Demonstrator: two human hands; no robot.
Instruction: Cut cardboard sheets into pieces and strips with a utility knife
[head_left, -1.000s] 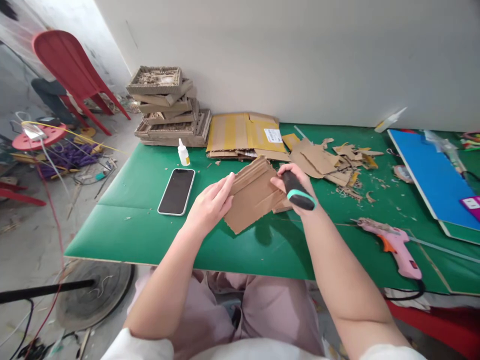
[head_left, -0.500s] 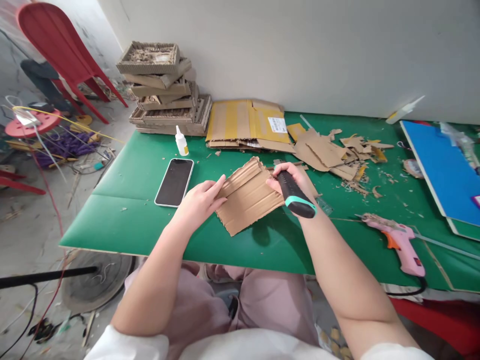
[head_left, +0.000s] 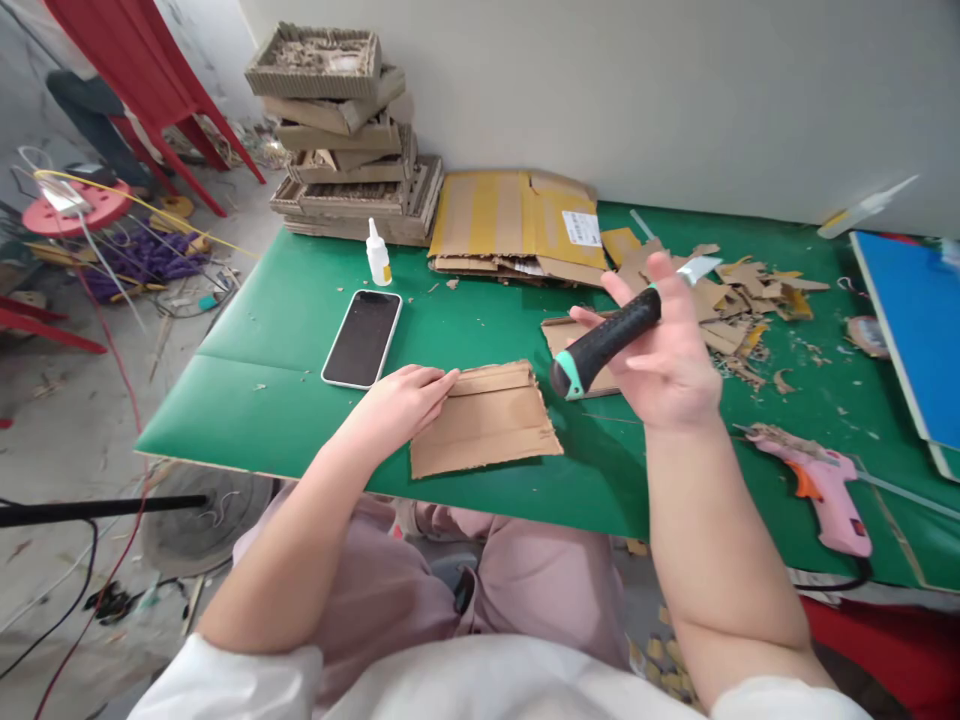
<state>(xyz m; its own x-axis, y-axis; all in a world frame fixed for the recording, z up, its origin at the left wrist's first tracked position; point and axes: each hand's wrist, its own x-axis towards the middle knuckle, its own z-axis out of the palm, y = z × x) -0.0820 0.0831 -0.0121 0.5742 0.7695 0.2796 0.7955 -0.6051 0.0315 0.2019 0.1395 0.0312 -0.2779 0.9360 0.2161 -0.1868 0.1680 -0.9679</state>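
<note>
My left hand [head_left: 401, 397] lies flat with fingers stretched on the left edge of a brown corrugated cardboard piece [head_left: 487, 420], which rests on the green table [head_left: 285, 330] near its front edge. My right hand [head_left: 667, 355] is raised above the table, palm up, loosely holding a utility knife [head_left: 611, 335] with a black handle and teal band; its blade points up and to the right. A smaller cardboard piece [head_left: 562, 335] lies under the knife.
A phone [head_left: 362, 338] lies face up left of my hand, a glue bottle [head_left: 378, 254] behind it. Stacked cardboard trays [head_left: 345, 130], flattened boxes [head_left: 517, 225] and scraps [head_left: 742, 290] line the back. A pink glue gun [head_left: 821, 485] and blue board [head_left: 911, 320] sit right.
The cardboard piece went from held up between both hands to lying flat on the table. My right hand let go of it and lifted, turning the knife blade-up.
</note>
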